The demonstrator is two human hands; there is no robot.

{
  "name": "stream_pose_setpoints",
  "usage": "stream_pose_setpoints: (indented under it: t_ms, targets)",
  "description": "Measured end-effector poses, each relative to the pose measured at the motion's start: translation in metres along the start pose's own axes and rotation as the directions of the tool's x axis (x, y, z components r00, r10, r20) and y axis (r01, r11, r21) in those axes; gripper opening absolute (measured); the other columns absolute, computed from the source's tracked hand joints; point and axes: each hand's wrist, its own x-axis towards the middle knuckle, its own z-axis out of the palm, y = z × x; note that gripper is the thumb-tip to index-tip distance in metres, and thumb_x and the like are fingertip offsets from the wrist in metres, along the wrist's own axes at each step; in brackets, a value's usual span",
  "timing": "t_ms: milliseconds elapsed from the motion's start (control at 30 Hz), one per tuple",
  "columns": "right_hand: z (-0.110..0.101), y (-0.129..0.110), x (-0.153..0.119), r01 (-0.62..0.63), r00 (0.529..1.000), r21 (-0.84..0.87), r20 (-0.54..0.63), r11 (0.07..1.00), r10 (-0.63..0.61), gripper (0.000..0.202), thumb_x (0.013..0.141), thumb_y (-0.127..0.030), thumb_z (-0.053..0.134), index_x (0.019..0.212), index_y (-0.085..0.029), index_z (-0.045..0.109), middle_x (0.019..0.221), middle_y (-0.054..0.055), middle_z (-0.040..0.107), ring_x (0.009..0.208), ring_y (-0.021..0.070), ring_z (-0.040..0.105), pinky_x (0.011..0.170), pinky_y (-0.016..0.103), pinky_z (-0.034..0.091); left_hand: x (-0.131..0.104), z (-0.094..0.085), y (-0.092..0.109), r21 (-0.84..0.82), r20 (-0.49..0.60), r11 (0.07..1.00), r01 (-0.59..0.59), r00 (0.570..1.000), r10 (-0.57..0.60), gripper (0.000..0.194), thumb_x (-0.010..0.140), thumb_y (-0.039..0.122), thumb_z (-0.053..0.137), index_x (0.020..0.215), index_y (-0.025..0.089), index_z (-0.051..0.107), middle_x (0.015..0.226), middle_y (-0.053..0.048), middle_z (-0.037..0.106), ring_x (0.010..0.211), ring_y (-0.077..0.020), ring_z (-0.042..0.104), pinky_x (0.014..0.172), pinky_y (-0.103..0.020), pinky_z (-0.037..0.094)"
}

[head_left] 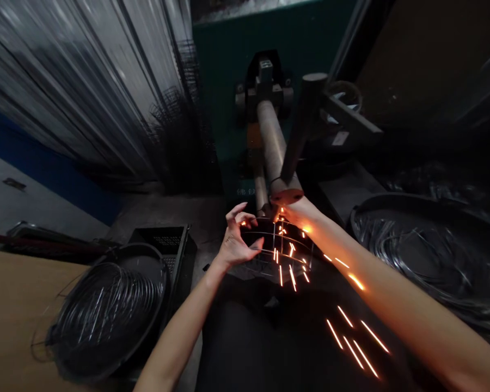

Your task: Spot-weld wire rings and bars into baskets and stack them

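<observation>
My left hand (239,242) is curved around the left side of a round wire frame (274,242), made of thin rings joined by cross wires. Its thumb and fingers stand apart, with the wires between them. My right hand (296,211) reaches to the far right side of the frame, just under the round end of a thick metal arm (274,141). That arm end and the glare hide most of its fingers. Orange sparks spray from the spot where the lower metal rod (261,190) meets the frame and fly down over my right forearm.
The arms belong to a green machine (228,71). On the left, a round tub (163,305) of wire rings stands beside a black plastic crate (183,239). A second wide tub (357,209) with wire hoops is on the right. Corrugated metal sheet (85,71) rises at upper left.
</observation>
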Motion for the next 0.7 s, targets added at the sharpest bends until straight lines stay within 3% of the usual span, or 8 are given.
stream_pose_setpoints:
  t_ms: [100, 200, 300, 400, 500, 600, 700]
  targets:
    - [0.006, -0.008, -0.005, -0.016, 0.999, 0.068, -0.048, 0.998, 0.02, 0.015, 0.082, -0.027, 0.059, 0.08, -0.02, 0.045, 0.051, -0.005, 0.048, 0.039, 0.0094, 0.044, 0.038, 0.02, 0.035, 0.002, -0.002, 0.002, 0.007, 0.01, 1.0, 0.013, 1.0, -0.013, 0.08, 0.066, 0.015, 0.065, 0.13, 0.026, 0.02, 0.096, -0.002, 0.054, 0.081, -0.0134, 0.056, 0.073, -0.03, 0.048]
    - [0.002, -0.018, -0.003, -0.03, 0.999, 0.044, -0.01, 0.999, 0.031, 0.013, 0.084, -0.024, 0.058, 0.079, -0.018, 0.048, 0.053, -0.004, 0.051, 0.04, 0.0089, 0.045, 0.037, 0.019, 0.034, 0.006, -0.004, 0.004, 0.095, 0.035, 0.995, 0.007, 0.999, -0.01, 0.078, 0.067, 0.017, 0.066, 0.129, 0.026, 0.02, 0.096, -0.001, 0.054, 0.082, -0.0129, 0.056, 0.077, -0.031, 0.048]
    - [-0.023, -0.021, -0.001, -0.03, 0.999, -0.2, 0.007, 0.979, 0.032, 0.014, 0.089, -0.028, 0.054, 0.083, -0.016, 0.054, 0.06, 0.0, 0.056, 0.047, 0.0102, 0.051, 0.041, 0.019, 0.037, 0.007, -0.006, 0.008, 0.212, 0.064, 0.977, -0.036, 0.998, 0.023, 0.081, 0.067, 0.021, 0.068, 0.131, 0.024, 0.019, 0.098, -0.002, 0.055, 0.093, -0.0168, 0.058, 0.089, -0.038, 0.046]
    - [-0.059, -0.007, 0.005, -0.084, 0.993, -0.568, -0.112, 0.819, 0.023, 0.016, 0.09, -0.028, 0.056, 0.093, -0.014, 0.061, 0.092, 0.009, 0.066, 0.076, 0.0165, 0.063, 0.062, 0.022, 0.049, 0.003, -0.007, 0.008, 0.27, 0.043, 0.963, -0.004, 0.999, -0.008, 0.084, 0.068, 0.026, 0.07, 0.133, 0.022, 0.018, 0.103, -0.005, 0.055, 0.098, -0.0195, 0.058, 0.093, -0.041, 0.044]
    - [-0.083, 0.022, 0.017, -0.245, 0.97, -0.678, -0.176, 0.694, 0.17, 0.035, 0.082, -0.022, 0.066, 0.116, -0.014, 0.059, 0.116, 0.015, 0.061, 0.092, 0.0222, 0.063, 0.073, 0.027, 0.053, 0.0, -0.006, 0.007, 0.287, -0.01, 0.957, 0.031, 1.0, -0.03, 0.08, 0.069, 0.027, 0.07, 0.131, 0.023, 0.02, 0.106, -0.006, 0.053, 0.094, -0.0189, 0.06, 0.088, -0.04, 0.047]
    - [-0.082, 0.058, 0.032, -0.325, 0.94, -0.615, -0.124, 0.719, 0.318, 0.047, 0.078, -0.02, 0.071, 0.121, -0.011, 0.055, 0.101, 0.015, 0.066, 0.075, 0.0201, 0.064, 0.06, 0.029, 0.055, -0.001, -0.005, 0.007, 0.277, -0.017, 0.961, 0.019, 1.0, -0.015, 0.076, 0.07, 0.025, 0.068, 0.13, 0.022, 0.022, 0.105, -0.005, 0.054, 0.093, -0.0183, 0.06, 0.085, -0.038, 0.049]
    - [-0.064, 0.089, 0.049, -0.365, 0.914, -0.514, -0.039, 0.776, 0.404, 0.02, 0.079, -0.018, 0.069, 0.095, -0.007, 0.063, 0.069, 0.007, 0.064, 0.056, 0.0143, 0.06, 0.052, 0.024, 0.053, 0.0, -0.005, 0.008, 0.272, -0.016, 0.962, 0.013, 1.0, -0.01, 0.073, 0.068, 0.022, 0.067, 0.128, 0.022, 0.026, 0.102, -0.004, 0.055, 0.09, -0.0176, 0.061, 0.085, -0.038, 0.049]
